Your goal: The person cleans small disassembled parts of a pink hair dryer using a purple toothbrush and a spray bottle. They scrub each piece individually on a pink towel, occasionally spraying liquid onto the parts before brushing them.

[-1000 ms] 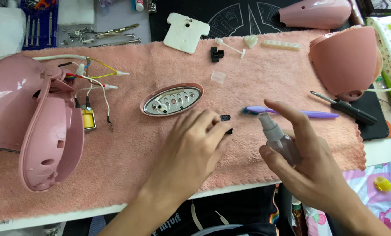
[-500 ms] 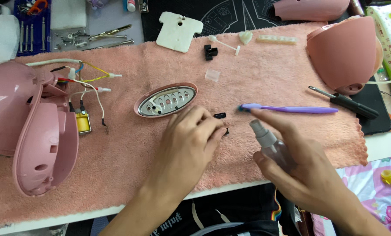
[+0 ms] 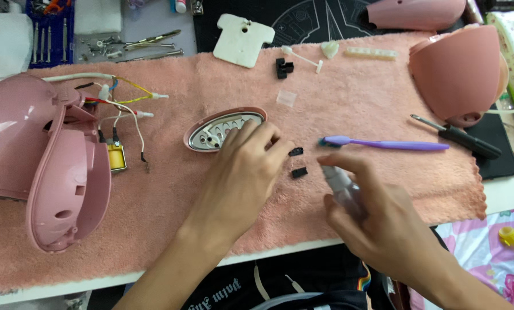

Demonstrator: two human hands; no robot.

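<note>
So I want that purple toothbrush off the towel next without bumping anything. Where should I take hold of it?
Grip the purple toothbrush mid-handle, coming straight down from above. It lies flat and roughly level on the pink towel, bristle end toward the right hand, and its slim handle has bare towel on both sides. The black screwdriver lies near its far tip, so probably avoid that end.

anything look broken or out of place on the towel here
The pink appliance housing at the left lies split open, with loose coloured wires trailing out onto the pink towel. Small black parts lie scattered by the left hand. Nothing looks spilled.
</note>
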